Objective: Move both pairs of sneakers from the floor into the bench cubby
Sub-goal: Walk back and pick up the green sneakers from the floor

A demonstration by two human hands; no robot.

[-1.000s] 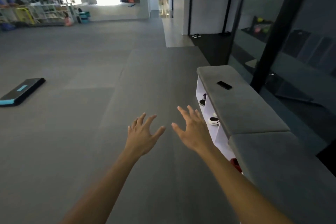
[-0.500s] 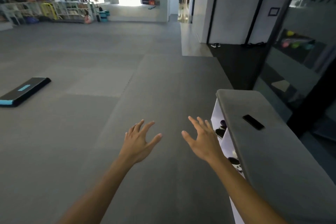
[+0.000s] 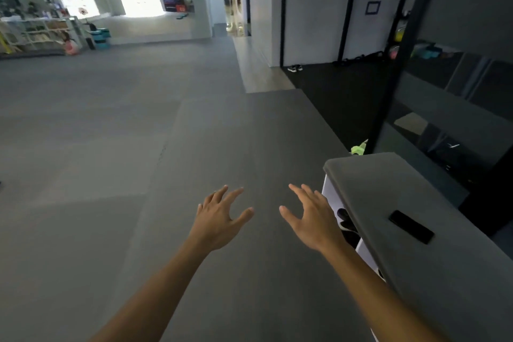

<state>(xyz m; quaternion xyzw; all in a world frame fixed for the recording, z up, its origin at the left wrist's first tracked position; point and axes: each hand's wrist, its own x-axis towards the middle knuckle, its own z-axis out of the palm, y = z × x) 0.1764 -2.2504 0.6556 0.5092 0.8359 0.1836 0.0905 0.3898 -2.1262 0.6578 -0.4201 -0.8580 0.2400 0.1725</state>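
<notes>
— What is changed against the picture of half a second ago?

— The view is turned a little more to the left and forward. The bench (image 3: pixel 402 203) is seen lower and nearer at the right, and less of its white cubby front is shown. The black step platform that was seen on the floor at far left is no longer in the picture. A small green object (image 3: pixel 358 149) is now seen behind the far end of the bench. The two hands are kept in almost the same pose as before.

— How are the hands held?

— Both are stretched forward over the grey floor mat (image 3: pixel 111 175), palms down. The left hand (image 3: pixel 219 216) is opened wide, its fingers spread and only slightly bent – nothing is held and nothing is touched by it. The right hand (image 3: pixel 311 219) is opened as well, fingers straight and spread, thumb pointed to the left hand; it is empty too.

— And the sneakers?

— Dark sneakers (image 3: pixel 347 221) are seen inside the cubby, just right of the right hand and partly hidden by it. Whether both pairs are there cannot be told. A black phone (image 3: pixel 411 226) is laid flat on the bench top, further right of that hand. Another pair of shoes (image 3: pixel 295 68) is seen far ahead by the wall.
</notes>
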